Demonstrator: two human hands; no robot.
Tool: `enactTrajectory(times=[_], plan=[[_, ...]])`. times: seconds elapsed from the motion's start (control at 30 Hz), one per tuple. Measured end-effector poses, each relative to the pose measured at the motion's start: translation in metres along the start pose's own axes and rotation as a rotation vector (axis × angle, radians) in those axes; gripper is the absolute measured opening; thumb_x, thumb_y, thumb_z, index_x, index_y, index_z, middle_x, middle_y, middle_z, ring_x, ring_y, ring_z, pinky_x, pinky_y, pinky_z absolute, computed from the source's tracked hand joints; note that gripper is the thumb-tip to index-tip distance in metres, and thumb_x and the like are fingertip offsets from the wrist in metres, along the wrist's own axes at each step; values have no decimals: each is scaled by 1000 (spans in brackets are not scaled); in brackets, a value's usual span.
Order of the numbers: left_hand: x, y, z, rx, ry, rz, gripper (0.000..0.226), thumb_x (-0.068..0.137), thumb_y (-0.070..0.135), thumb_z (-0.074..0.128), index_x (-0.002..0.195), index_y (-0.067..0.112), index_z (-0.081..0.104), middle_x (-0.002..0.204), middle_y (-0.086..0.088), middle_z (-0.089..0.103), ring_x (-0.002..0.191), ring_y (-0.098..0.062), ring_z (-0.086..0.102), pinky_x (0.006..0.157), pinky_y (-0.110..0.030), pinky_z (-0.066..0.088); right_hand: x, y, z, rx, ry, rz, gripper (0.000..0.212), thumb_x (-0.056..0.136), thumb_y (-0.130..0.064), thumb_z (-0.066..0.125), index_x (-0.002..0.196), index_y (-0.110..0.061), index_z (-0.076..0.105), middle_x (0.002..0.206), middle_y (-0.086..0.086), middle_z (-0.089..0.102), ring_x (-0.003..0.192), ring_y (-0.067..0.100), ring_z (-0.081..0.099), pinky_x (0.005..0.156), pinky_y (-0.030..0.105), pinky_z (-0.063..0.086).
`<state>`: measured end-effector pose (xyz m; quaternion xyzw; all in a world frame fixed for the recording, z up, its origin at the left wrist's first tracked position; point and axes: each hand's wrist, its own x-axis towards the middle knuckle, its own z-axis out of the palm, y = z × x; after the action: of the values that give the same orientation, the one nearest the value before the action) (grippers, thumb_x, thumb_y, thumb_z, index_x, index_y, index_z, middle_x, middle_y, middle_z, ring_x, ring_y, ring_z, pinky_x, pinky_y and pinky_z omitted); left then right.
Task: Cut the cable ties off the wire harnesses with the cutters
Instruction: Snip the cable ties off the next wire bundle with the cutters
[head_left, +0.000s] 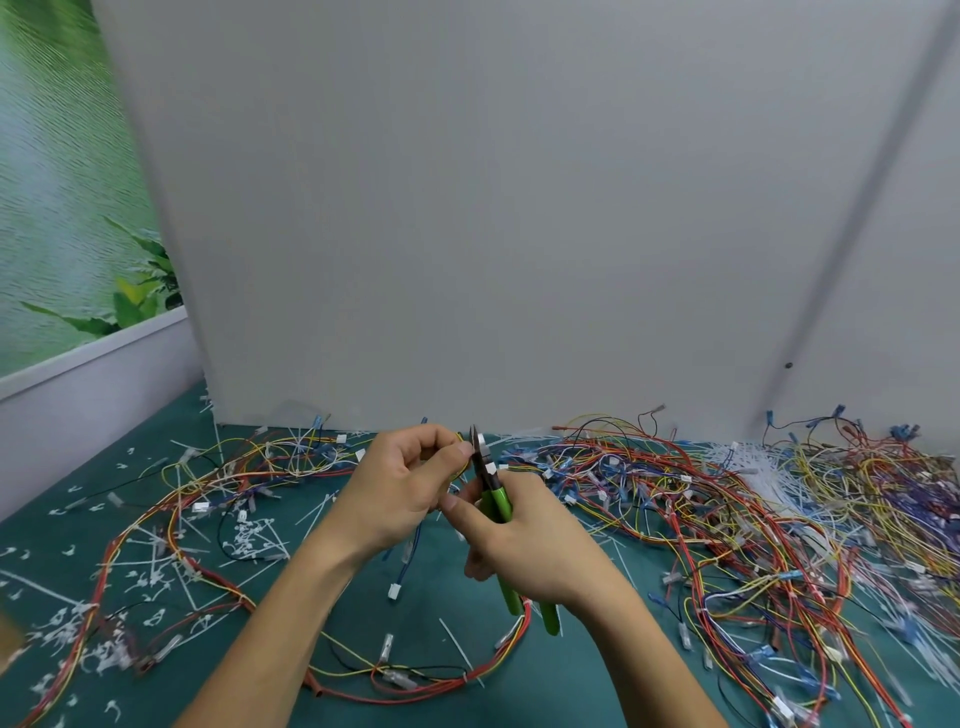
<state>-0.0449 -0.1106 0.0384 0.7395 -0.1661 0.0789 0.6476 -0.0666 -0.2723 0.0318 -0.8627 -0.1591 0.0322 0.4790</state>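
My right hand (524, 545) grips green-handled cutters (496, 501) with the dark jaws pointing up at about the middle of the view. My left hand (402, 483) is raised beside them, its fingers curled round a section of a wire harness (460, 441), held right at the jaws. The rest of that red and yellow harness (498, 660) loops down onto the green mat below my wrists. Whether a cable tie sits between the jaws is hidden by my fingers.
A thick tangle of coloured harnesses (753, 519) fills the right side of the green mat (52, 545). More harnesses (208, 499) and several cut white tie scraps (150, 577) lie on the left. A grey upright panel (519, 208) closes off the back.
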Motion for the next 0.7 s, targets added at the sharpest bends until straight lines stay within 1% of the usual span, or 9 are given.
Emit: enactTrajectory(times=[0.03,0.1,0.2,0.3,0.4,0.47,0.53,0.6,0.7], plan=[[0,0,0,-2,-5,1,36,100,13,61,66,24,66,49,10,43,45,-7,35,47,-19,34,-1,0,-1,-12,-2,-2,31,98,-48,61,82,-22,55,60,9,70,52,15,70,62,34,59],[-1,0,-1,-6,-14,0,35,100,13,60,67,23,65,49,9,40,45,-10,32,47,-22,32,-2,-1,-3,-11,0,4,32,98,-47,61,81,-21,55,55,6,64,47,20,65,53,31,54],[-1,-2,0,-10,-15,-2,33,100,14,60,68,21,65,49,8,39,45,-10,31,48,-23,31,-3,-1,-7,-17,-4,6,31,99,-46,62,84,-18,57,57,8,63,46,19,64,51,31,54],[0,-3,1,-19,-17,7,30,98,20,64,68,22,66,49,11,41,44,-6,35,47,-19,34,-4,-3,-6,-39,-17,6,32,99,-47,61,85,-18,56,61,10,71,49,15,67,58,31,57],[0,-2,1,-14,-9,2,24,88,31,63,65,24,65,50,12,44,45,-5,37,47,-18,35,-3,-4,-5,-23,-38,22,29,97,-49,63,87,-22,57,70,8,76,65,15,75,77,41,63],[1,-4,1,0,-12,3,28,93,26,64,65,24,65,50,11,43,45,-7,35,47,-20,34,-1,-2,-5,-37,-38,15,25,97,-47,64,88,-24,58,72,6,77,68,13,75,80,42,62],[1,-5,1,5,-18,7,34,100,15,61,67,23,64,50,10,41,44,-8,33,46,-18,31,-1,0,-5,-63,-30,8,23,98,-45,63,88,-25,57,68,7,76,58,9,72,70,29,60],[1,-5,1,-6,-21,5,33,100,11,59,68,19,64,50,7,39,44,-10,31,44,-17,30,-3,1,-6,-79,-40,15,23,98,-45,62,88,-25,57,61,8,73,48,9,66,54,19,51],[0,-5,1,-19,-29,7,31,100,14,61,69,16,63,50,6,37,44,-10,29,44,-17,29,-4,2,-9,-98,-45,17,23,97,-47,62,89,-26,58,59,9,72,45,10,63,51,17,47]])
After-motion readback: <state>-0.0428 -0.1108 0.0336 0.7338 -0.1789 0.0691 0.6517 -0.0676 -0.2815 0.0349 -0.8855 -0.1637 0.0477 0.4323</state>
